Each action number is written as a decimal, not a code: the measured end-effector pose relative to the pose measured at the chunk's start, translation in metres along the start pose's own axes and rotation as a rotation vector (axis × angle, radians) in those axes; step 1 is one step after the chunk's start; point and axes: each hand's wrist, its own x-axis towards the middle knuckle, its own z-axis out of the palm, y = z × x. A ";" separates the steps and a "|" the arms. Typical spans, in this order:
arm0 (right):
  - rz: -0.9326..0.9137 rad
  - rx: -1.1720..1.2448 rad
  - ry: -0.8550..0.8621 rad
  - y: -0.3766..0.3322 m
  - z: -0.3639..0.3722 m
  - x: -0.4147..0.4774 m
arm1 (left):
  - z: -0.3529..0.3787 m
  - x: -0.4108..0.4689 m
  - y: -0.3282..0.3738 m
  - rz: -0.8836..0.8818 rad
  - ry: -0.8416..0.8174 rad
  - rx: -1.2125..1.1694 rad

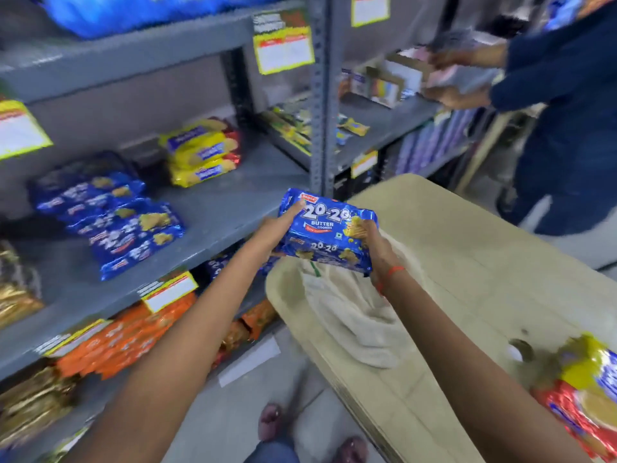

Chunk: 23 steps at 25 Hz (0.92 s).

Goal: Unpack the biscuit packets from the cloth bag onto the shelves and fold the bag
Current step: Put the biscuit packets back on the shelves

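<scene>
Both hands hold a small stack of blue butter-cookie packets [329,230] above the edge of a beige table [467,262]. My left hand [278,225] grips the stack's left end and my right hand [375,248] grips its right end. The cream cloth bag [354,312] lies crumpled on the table just under the packets. On the grey shelf [227,208] to the left lie more blue packets [110,215] and a pile of yellow packets [202,152].
Yellow and red packets [587,392] lie at the table's near right corner. Orange packets [123,339] fill the shelf below. Another person in dark blue [567,111] handles goods at the far right shelving. My feet [270,422] stand on the floor between shelf and table.
</scene>
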 end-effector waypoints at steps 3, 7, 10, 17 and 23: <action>0.014 -0.037 -0.188 0.009 0.074 0.002 | -0.074 -0.016 -0.014 -0.050 0.121 -0.079; 0.011 -0.118 -0.324 0.015 0.160 0.004 | -0.156 -0.033 -0.035 -0.059 0.262 -0.168; 0.027 -0.175 -0.416 0.024 0.231 0.005 | -0.214 -0.040 -0.048 -0.072 0.435 -0.257; 0.053 -0.419 -0.446 0.050 0.348 0.018 | -0.289 -0.026 -0.066 -0.160 0.581 -0.449; -0.016 -0.559 -0.411 0.063 0.378 0.034 | -0.306 0.000 -0.085 -0.233 0.548 -0.539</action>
